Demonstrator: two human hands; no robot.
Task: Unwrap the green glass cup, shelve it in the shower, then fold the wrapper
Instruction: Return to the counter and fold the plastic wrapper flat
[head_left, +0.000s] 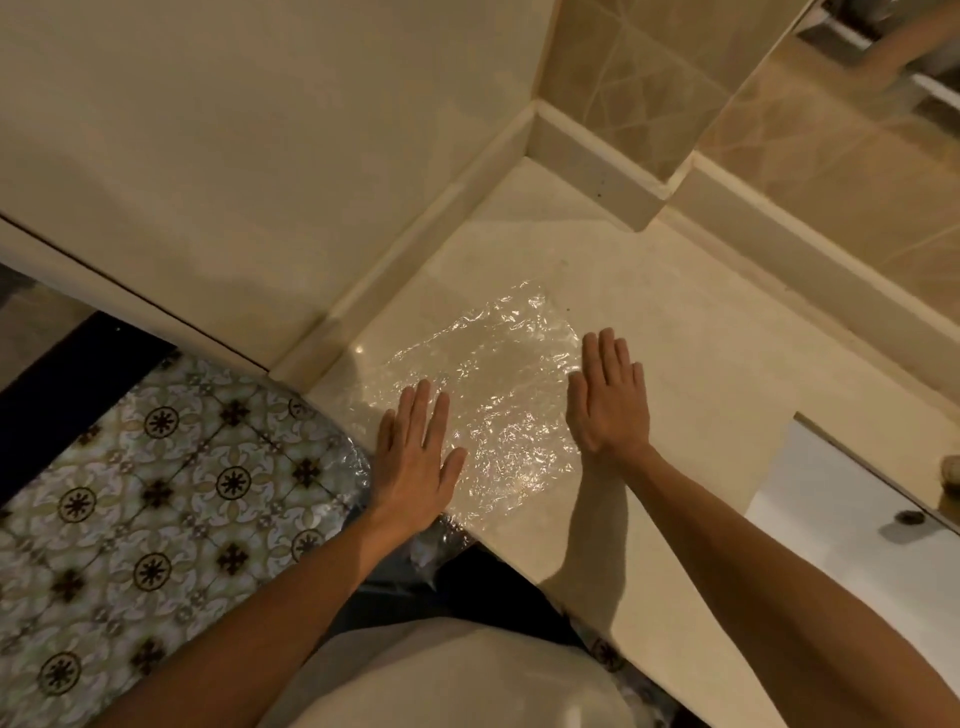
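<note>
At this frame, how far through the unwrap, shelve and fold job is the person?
Unwrapping looks done: the clear wrapper lies spread flat on the counter with no cup in view, so shelving cannot be confirmed here. In hand: the left hand and right hand press it flat, palms down. Left: folding, as no fold shows yet.

The wrapper (483, 395) under both flat grips is clear, crinkled plastic film, glossy with bright glints. The counter (675, 364) beneath it looks like smooth, polished cream stone. Left of the left grip (415, 457), the floor (156, 467) is patterned tile with a soft sheen.
</note>
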